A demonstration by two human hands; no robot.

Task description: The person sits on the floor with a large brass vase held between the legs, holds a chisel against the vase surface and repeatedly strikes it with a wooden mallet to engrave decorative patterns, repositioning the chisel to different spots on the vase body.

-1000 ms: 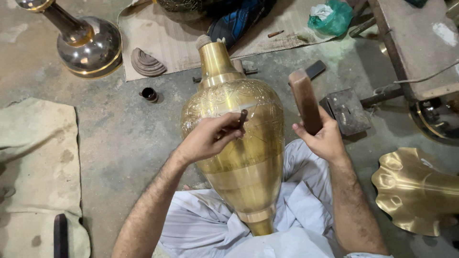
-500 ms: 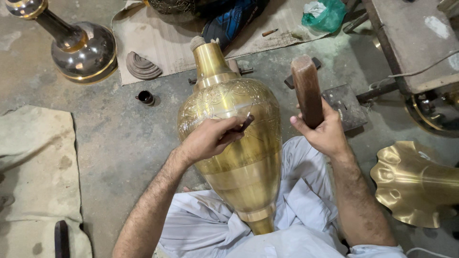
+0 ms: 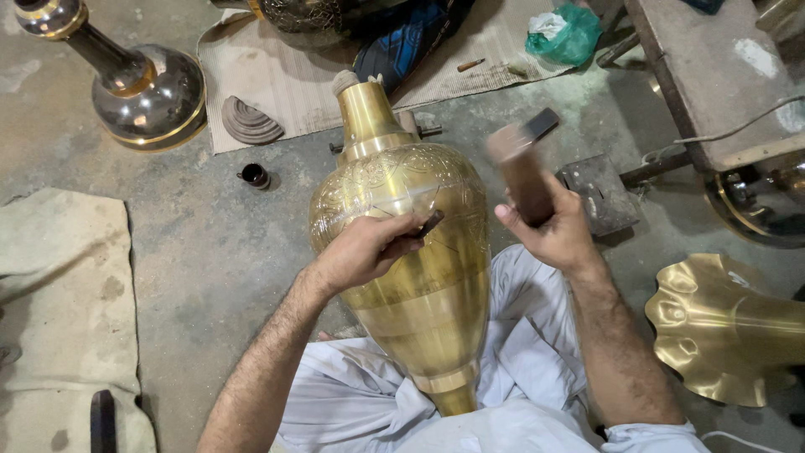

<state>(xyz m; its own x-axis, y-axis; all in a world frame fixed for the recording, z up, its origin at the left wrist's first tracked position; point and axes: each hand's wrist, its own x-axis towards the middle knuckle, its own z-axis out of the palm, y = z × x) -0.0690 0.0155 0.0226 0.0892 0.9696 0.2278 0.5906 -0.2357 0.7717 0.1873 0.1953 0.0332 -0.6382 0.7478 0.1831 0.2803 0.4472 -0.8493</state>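
**Chasing a brass vase on the workshop floor: where this could slip**

Bare concrete floor (image 3: 210,252), dusty and stained, with a cardboard sheet (image 3: 470,63) at the far side and a pale cloth (image 3: 59,302) off to the left; a heavy bench (image 3: 713,75) runs along the right edge.

Biggest thing here is the engraved brass vase (image 3: 411,277), lying neck-away across the person's lap on white clothing (image 3: 520,361); it isn't clamped, only propped on legs, so in my view a hard blow could roll it sideways and drag the line off the pattern.

Next down: a fluted brass piece (image 3: 721,327) on the right and a dark polished vase (image 3: 142,84) top left; well apart, but the fluted rim sits near the right elbow, and a wide backswing could clip it.

The right hand (image 3: 558,231) is wrapped tight round a wooden mallet block (image 3: 524,180), fingers closed together, raised above the shoulder of the vase; it's motion-blurred.

The left hand (image 3: 365,247) rests on the belly, fingers curled and pinching a small dark chisel (image 3: 428,224) against the metal; the thumb lies close to the struck end, so an off-centre hit likely lands on knuckles, or the tip skates and scratches the plain band.

Smallest: a little dark cup (image 3: 254,175) on the floor, out of the way.
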